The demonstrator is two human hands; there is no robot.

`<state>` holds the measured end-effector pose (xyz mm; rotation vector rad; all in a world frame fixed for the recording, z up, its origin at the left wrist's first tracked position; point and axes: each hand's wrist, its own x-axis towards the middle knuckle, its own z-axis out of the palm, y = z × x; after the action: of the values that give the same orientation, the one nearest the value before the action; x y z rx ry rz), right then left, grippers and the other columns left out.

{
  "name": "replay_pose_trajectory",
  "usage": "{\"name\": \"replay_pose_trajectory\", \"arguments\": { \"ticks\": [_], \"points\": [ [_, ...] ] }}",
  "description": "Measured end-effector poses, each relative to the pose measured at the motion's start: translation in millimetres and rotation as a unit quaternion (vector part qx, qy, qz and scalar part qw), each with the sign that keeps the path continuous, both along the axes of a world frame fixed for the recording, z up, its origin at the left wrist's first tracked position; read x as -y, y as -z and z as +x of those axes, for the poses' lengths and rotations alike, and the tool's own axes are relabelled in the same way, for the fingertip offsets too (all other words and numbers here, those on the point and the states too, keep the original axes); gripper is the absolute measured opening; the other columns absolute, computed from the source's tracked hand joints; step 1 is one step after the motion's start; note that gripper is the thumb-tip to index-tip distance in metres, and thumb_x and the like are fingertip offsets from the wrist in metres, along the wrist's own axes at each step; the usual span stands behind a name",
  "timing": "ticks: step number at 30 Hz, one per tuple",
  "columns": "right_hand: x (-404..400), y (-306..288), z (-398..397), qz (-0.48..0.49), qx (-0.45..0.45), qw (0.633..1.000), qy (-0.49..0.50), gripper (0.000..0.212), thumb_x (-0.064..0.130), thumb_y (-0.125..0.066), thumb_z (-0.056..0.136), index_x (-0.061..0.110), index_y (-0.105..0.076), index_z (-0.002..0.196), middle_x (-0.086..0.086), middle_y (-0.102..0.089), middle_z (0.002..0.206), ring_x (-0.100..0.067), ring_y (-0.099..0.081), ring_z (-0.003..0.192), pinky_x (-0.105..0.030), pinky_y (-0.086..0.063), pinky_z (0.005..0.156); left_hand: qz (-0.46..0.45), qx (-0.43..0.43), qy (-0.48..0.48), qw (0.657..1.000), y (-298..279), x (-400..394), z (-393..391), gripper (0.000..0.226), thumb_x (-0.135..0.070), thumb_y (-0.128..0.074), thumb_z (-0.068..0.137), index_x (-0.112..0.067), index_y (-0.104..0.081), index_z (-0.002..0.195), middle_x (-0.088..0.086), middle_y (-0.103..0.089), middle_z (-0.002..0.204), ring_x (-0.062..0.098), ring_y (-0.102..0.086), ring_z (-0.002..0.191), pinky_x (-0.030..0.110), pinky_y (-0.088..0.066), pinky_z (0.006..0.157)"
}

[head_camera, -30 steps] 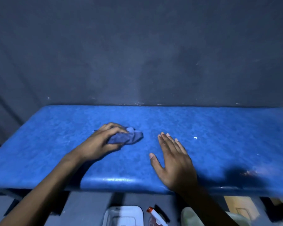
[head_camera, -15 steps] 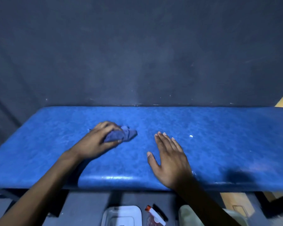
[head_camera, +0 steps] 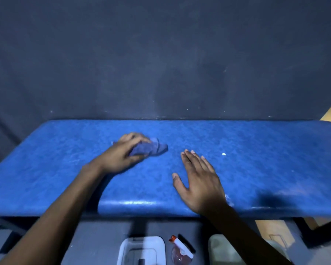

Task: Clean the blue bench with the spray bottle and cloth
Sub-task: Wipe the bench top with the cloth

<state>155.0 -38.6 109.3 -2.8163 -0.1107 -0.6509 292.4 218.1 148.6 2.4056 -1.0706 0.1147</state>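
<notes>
A long blue bench (head_camera: pixel 256 146) runs across the view against a dark wall. My left hand (head_camera: pixel 120 155) presses a crumpled blue cloth (head_camera: pixel 153 149) onto the bench top, left of centre. My right hand (head_camera: pixel 201 178) lies flat on the bench with fingers spread, holding nothing, a little right of the cloth. A small white speck (head_camera: pixel 223 154) sits on the bench to the right of my right hand. The spray bottle (head_camera: pixel 180 249), with a red and white nozzle, stands on the floor below the bench's front edge.
A white rectangular tub (head_camera: pixel 141 251) sits on the floor beside the spray bottle. A pale container (head_camera: pixel 220 249) is partly hidden behind my right forearm. The dark wall (head_camera: pixel 161 64) rises right behind the bench. Yellowish floor (head_camera: pixel 271 230) shows at lower right.
My left hand has slid the cloth slightly left and farther back on the bench. My right hand stays flat in nearly the same spot.
</notes>
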Motion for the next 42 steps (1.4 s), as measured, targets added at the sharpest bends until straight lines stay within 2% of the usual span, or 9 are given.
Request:
{"name": "replay_pose_trajectory", "arguments": {
  "ticks": [4,11,15,18,21,24,29,34,42],
  "points": [
    [1.1,-1.0,-1.4,-0.006,-0.009,1.000,0.003,0.070,0.054,-0.042,0.093,0.008,-0.050,0.145,-0.008,-0.049,0.152,-0.022,-0.040,0.144,-0.040,-0.026,0.121,0.004,-0.026,-0.091,0.995,-4.1,39.3,33.5,0.046,-0.060,-0.055,0.090,-0.040,-0.055,0.131,-0.001,-0.060,0.132,0.026,-0.053,0.126,0.048,-0.041,0.112],
    [0.9,1.2,-1.6,0.015,0.007,1.000,-0.006,0.069,0.053,-0.047,0.091,0.006,-0.053,0.141,-0.010,-0.051,0.150,-0.022,-0.044,0.141,-0.040,-0.029,0.120,0.019,-0.026,0.067,0.997,-4.0,9.7,-30.4,0.042,-0.045,-0.063,0.096,-0.023,-0.062,0.132,-0.008,-0.058,0.133,0.007,-0.049,0.132,0.019,-0.034,0.112],
    [-0.4,-1.1,-0.4,0.021,-0.003,1.000,0.003,0.070,0.053,-0.047,0.089,0.008,-0.052,0.143,-0.008,-0.050,0.151,-0.021,-0.042,0.143,-0.039,-0.027,0.121,0.024,-0.028,-0.030,0.999,-3.1,7.2,15.7,0.046,-0.057,-0.057,0.091,-0.033,-0.058,0.130,-0.005,-0.059,0.130,0.024,-0.054,0.127,0.036,-0.040,0.110],
    [0.1,-3.6,0.3,0.019,-0.015,1.000,0.008,0.070,0.054,-0.046,0.089,0.010,-0.052,0.143,-0.007,-0.050,0.151,-0.021,-0.042,0.142,-0.038,-0.026,0.122,0.018,-0.064,-0.160,0.985,0.3,53.4,22.0,0.077,-0.074,-0.036,0.077,-0.037,-0.047,0.144,0.005,-0.051,0.144,0.035,-0.043,0.135,0.045,-0.033,0.117],
    [0.2,-5.9,-2.5,0.015,-0.026,0.999,0.009,0.071,0.055,-0.044,0.089,0.011,-0.051,0.144,-0.006,-0.049,0.152,-0.019,-0.041,0.143,-0.036,-0.024,0.122,0.061,-0.082,-0.153,0.983,4.3,75.4,-18.2,0.087,-0.072,-0.020,0.075,-0.042,-0.032,0.155,0.008,-0.038,0.154,0.034,-0.033,0.144,0.046,-0.025,0.122],
    [0.5,-7.5,-4.8,0.011,-0.029,0.999,0.011,0.071,0.056,-0.043,0.090,0.011,-0.050,0.145,-0.006,-0.048,0.153,-0.019,-0.039,0.144,-0.034,-0.020,0.123,0.059,-0.068,-0.104,0.990,6.9,49.1,-37.8,0.078,-0.071,-0.027,0.081,-0.047,-0.031,0.156,0.005,-0.040,0.153,0.030,-0.036,0.142,0.043,-0.029,0.121],
    [-1.6,-9.7,-5.6,0.015,-0.039,0.999,0.010,0.072,0.056,-0.041,0.091,0.011,-0.046,0.147,-0.006,-0.044,0.156,-0.019,-0.035,0.146,-0.036,-0.021,0.124,0.057,-0.049,-0.247,0.966,2.9,47.6,-3.4,0.086,-0.072,-0.022,0.076,-0.037,-0.042,0.152,0.014,-0.047,0.149,0.040,-0.042,0.135,0.049,-0.035,0.113],
    [-0.7,-13.7,-6.1,0.009,-0.063,0.998,-0.001,0.074,0.056,-0.039,0.092,0.009,-0.043,0.149,-0.009,-0.043,0.156,-0.021,-0.033,0.147,-0.037,-0.019,0.124,0.057,-0.044,-0.145,0.987,5.4,90.2,-41.1,0.074,-0.073,-0.031,0.083,-0.046,-0.039,0.150,0.001,-0.045,0.149,0.030,-0.038,0.135,0.044,-0.030,0.110],
    [73.4,-46.3,-23.3,0.058,-0.042,0.997,0.030,0.072,0.063,-0.035,0.093,0.017,-0.047,0.146,-0.005,-0.043,0.156,-0.020,-0.032,0.148,-0.039,-0.020,0.124,-0.077,-0.049,-0.153,0.984,-3.0,105.0,-46.3,0.073,-0.053,-0.054,0.091,-0.040,-0.029,0.158,0.009,-0.053,0.145,0.036,-0.046,0.127,0.046,-0.034,0.110]
  ]
}}
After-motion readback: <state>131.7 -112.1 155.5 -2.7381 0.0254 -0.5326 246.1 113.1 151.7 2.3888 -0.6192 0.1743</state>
